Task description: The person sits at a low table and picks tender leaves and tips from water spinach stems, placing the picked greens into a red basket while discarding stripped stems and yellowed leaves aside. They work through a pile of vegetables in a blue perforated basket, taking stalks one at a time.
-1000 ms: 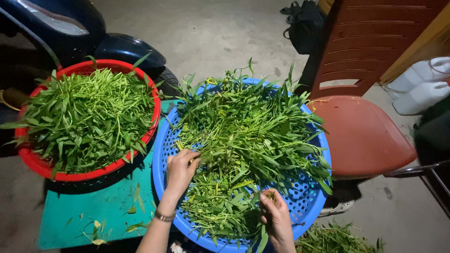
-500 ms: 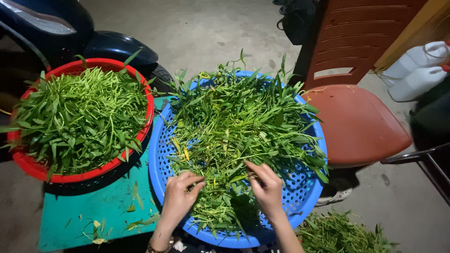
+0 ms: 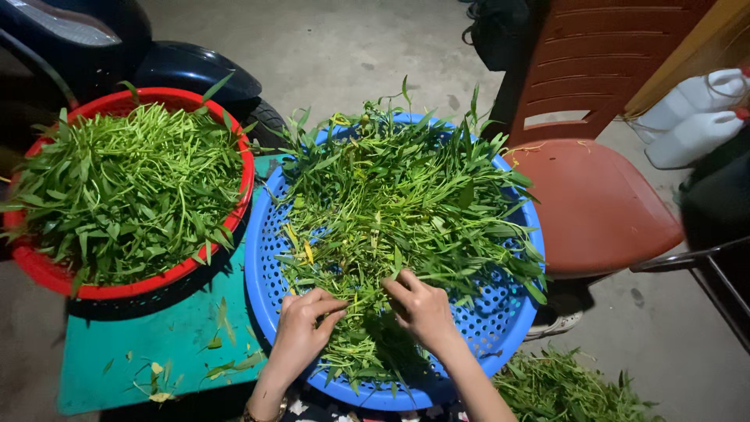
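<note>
Concrete floor; fingertips of 2 hands hidden among greens (image 3: 406, 211).

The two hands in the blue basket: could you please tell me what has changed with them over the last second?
The left hand came down from the basket's left side toward the near edge, and the right hand moved up from the near rim toward the middle; both now pinch stems in the greens, close together. The blue basket, the red basket of greens and the brown chair stayed put.

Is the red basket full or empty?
Full. The round red plastic basket is heaped with green leafy stems that rise above its rim and poke over the edge.
</note>
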A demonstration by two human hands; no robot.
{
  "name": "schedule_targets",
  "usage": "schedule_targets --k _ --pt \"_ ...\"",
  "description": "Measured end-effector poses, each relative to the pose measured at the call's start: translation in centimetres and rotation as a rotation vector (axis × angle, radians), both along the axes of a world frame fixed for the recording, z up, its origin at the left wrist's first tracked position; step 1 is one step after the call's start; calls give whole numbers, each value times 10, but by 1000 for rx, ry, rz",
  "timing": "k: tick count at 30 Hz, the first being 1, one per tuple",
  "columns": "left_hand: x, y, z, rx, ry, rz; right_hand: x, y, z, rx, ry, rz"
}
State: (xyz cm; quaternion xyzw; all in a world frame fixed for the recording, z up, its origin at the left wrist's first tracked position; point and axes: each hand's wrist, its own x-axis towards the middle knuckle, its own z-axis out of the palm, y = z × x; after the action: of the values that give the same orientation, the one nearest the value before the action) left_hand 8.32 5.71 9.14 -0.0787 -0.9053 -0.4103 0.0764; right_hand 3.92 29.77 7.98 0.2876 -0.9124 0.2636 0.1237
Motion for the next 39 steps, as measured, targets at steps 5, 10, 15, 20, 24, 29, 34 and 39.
schedule_targets --k 5,10,15,20,24,29,34,39 --pt "0 3 8 85 -8 -92 0 0 -17 -501 -100 -48" --pt "1 8 19 53 -7 -125 -1 5 -37 -996 -449 -186" --pt "5 -5 26 -154 -162 -104 -21 68 -23 -1656 -725 -134" --pt "2 -2 30 -122 98 -110 -11 93 -18 -1785 -933 3" --pt "-27 30 35 218 96 -255 -6 69 -24 -1726 -995 39" --pt "-41 70 30 288 46 -401 0 45 -29 -1694 -1023 103" --pt "-37 80 9 341 -240 -219 12 41 -30 -1744 -982 -24" --pt "-20 42 -17 69 -85 -223 14 58 -21 -1816 -811 184"
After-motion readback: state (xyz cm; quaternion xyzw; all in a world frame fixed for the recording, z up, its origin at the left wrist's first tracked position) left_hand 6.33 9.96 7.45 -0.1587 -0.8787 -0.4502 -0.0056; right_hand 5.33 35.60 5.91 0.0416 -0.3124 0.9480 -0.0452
